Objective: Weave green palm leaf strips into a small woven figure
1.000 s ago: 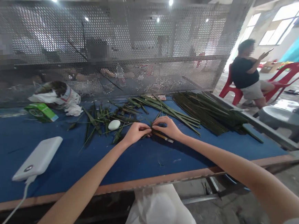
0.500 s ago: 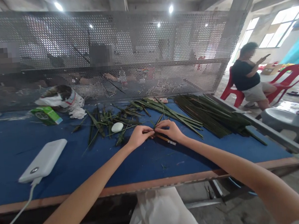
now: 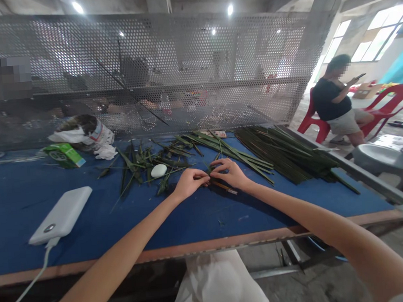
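My left hand (image 3: 189,183) and my right hand (image 3: 228,173) meet fingertip to fingertip over the blue table (image 3: 199,214). Both are pinched on a narrow green leaf strip (image 3: 207,176) held between them. A thin brown stick (image 3: 225,187) lies on the cloth just under my right hand. Loose green leaf strips (image 3: 143,165) are scattered beyond my left hand, with a white oval object (image 3: 159,170) among them. A long bundle of dark green leaves (image 3: 285,153) lies to the right of my right hand.
A white power bank (image 3: 62,215) with a cable lies at the left. A green carton (image 3: 64,155) and a crumpled bag (image 3: 81,128) sit at the back left. A perforated metal screen (image 3: 181,69) backs the table. A person (image 3: 335,98) sits on a red chair at right.
Both hands stay pinched together on the leaf strip, shifting very slightly. The view has moved a little.
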